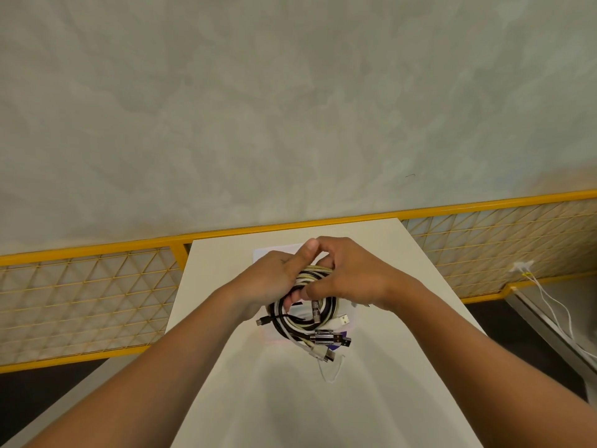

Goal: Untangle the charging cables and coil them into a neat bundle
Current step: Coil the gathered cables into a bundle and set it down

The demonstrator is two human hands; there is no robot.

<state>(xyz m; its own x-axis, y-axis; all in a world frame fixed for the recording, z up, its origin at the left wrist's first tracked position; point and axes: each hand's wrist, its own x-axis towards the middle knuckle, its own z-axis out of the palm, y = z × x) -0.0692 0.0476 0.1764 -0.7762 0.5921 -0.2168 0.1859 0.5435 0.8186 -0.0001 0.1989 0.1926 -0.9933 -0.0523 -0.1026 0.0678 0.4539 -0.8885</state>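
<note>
1. Yellow mesh fence (pixel 97 286) runs beyond the grips, and a pale counter (pixel 290 399) lies beneath them.
2. A coil (pixel 292 321) of black, white and cream cables sits between the two grips. It is close over the counter, and whether its lower edge touches cannot be told.
3. The left grip (pixel 271 279) is clamped on the coil, with fingers hooked through its centre and the thumb over the top.
4. The right grip (pixel 352 273) is clamped on the adjoining arc, pinching the strands. The two grips touch.
5. Several plugs (pixel 326 339) stick out loose on the wrist side of the coil, below the right grip.
6. The cables look mostly wound, so the step in hand seems to be evening the loops and securing the ends.
7. To do it well, one grip should anchor the stack firmly. The other can then slide round, level the loops and tuck each plug inward.
8. The stiffer leads will probably spring open if both grips loosen together.
</note>
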